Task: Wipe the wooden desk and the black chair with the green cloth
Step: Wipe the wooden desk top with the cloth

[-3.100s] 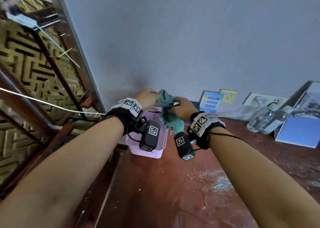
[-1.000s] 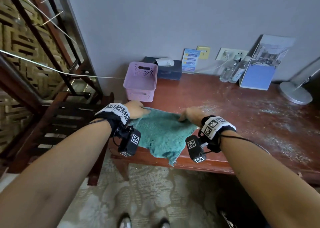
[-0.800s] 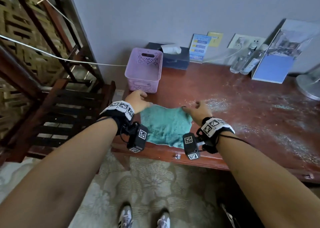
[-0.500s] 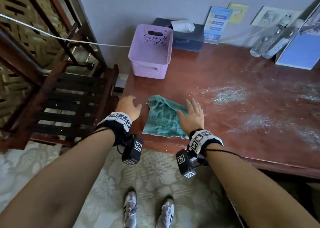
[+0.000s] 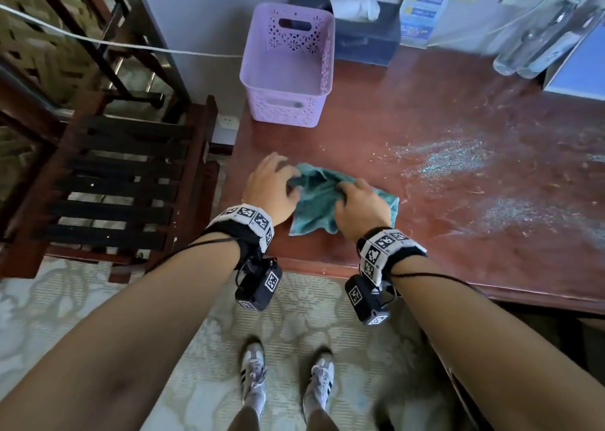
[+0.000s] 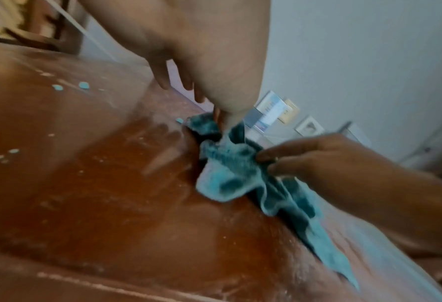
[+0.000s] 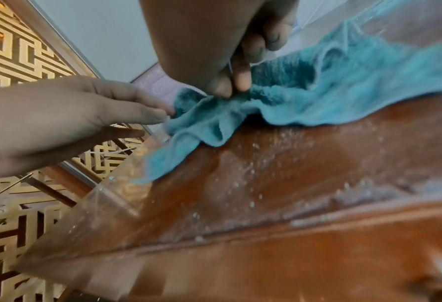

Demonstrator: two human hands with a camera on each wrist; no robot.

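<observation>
The green cloth [image 5: 322, 201] lies bunched on the near left part of the wooden desk [image 5: 425, 250]. My left hand [image 5: 270, 186] is at the cloth's left corner, thumb and a fingertip pinching it while the other fingers spread over the wood. My right hand [image 5: 358, 206] sits on the cloth's middle with its fingers curled into the fabric. In the left wrist view the cloth [image 6: 230, 175] is crumpled between the left hand [image 6: 214, 61] and the right hand [image 6: 343, 173]. The right wrist view shows the right hand's fingertips [image 7: 240, 83] gripping a fold of cloth [image 7: 343, 81].
An empty pink basket [image 5: 288, 67] stands on the desk behind the hands, with a dark tissue box [image 5: 363, 28] beside it. Pale dust [image 5: 445, 160] covers the desk to the right. A dark slatted wooden rack [image 5: 124, 185] stands left of the desk. Bottles [image 5: 537, 41] stand at the back right.
The cloth was spread flat on the desk under open hands. Now both hands have drawn together and the cloth is bunched between them, with the right fingers curled into it.
</observation>
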